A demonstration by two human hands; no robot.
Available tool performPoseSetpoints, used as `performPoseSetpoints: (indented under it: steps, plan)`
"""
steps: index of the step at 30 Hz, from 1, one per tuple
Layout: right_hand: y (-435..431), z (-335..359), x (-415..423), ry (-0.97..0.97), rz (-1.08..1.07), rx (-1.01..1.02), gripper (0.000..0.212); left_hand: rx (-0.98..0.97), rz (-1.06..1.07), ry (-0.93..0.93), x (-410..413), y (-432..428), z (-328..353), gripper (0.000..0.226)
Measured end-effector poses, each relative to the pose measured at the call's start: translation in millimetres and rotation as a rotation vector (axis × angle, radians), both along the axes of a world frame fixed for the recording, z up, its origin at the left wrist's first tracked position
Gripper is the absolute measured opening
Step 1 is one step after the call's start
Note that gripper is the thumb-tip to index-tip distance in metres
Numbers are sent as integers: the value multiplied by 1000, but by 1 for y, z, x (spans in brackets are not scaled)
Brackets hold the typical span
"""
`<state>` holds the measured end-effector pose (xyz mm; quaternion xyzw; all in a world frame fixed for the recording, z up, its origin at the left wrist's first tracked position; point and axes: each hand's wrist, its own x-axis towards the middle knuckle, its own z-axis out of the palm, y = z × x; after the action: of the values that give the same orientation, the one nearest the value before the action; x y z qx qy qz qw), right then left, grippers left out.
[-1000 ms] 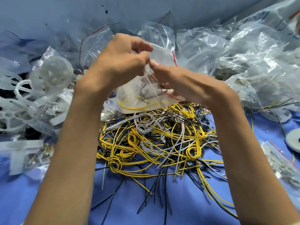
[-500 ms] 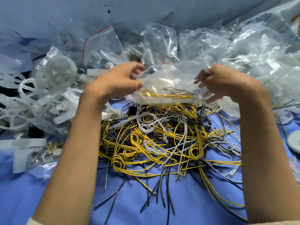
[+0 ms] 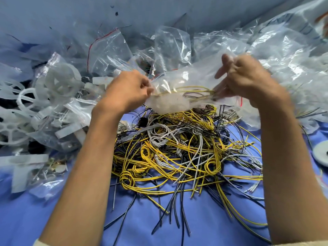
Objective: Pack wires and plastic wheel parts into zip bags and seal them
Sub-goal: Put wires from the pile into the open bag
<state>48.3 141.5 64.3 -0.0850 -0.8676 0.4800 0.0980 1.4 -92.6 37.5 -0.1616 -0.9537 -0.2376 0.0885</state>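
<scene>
A clear zip bag (image 3: 184, 80) is held up between both hands, above the wire pile (image 3: 177, 153) and clear of it. The bag is stretched sideways, roughly level.

The left hand (image 3: 127, 91) is placed at the bag's left end. Its grip is closed tight: the fingers are curled in and the plastic is pinched between thumb and fingertips.

The right hand (image 3: 246, 80) is placed at the bag's right end, where a red seal line is seen. Its grip is looser: the lower fingers are closed on the plastic, while one finger (image 3: 225, 59) is raised straight above the bag. This hand is blurred, so the exact contact cannot be told.

A few yellow and grey wires (image 3: 195, 90) are seen inside the bag, with a whitish lump beside them that cannot be identified.

The pile of yellow, grey and black wires is spread on the blue worktop (image 3: 213, 219), between the two forearms. White wheel parts (image 3: 56, 82), some bagged, are heaped at the left. Crumpled spare bags (image 3: 276, 50) are piled behind and to the right. A pale disc (image 3: 322, 155) is cut off at the right edge.
</scene>
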Motion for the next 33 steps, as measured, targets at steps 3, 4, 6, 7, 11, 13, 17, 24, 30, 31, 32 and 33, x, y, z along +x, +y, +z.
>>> performPoseSetpoints:
  steps: [3,4,6,7,11,13,17,24,30,31,32,33]
  plan:
    - [-3,6,3,119,-43,-118,45,148,93,142,-1,2,4,18]
    - [-4,8,5,131,-61,-160,45,217,132,164,-1,3,6,20]
    - [-6,12,7,144,-103,-188,43,371,189,136,-2,3,12,23]
    - [-6,14,8,151,-111,-182,42,474,191,86,-2,3,15,24]
    - [-4,12,9,188,-123,-78,41,749,167,-68,-1,0,21,19]
    - [-3,12,8,207,-141,-27,39,729,209,-63,-2,-3,20,20]
    - [-3,12,9,224,-130,-7,35,708,230,-32,-1,-4,18,19]
    - [-5,16,12,272,31,-50,26,665,179,-30,7,-13,30,29]
    - [-5,14,13,310,94,69,42,511,-467,-485,30,-16,41,43]
    - [-5,12,12,296,93,90,39,477,-460,-460,28,-12,39,39]
    - [-5,10,11,286,88,108,36,435,-417,-406,25,-9,36,32]
    - [-5,8,10,284,78,117,33,366,-365,-356,22,-5,32,24]
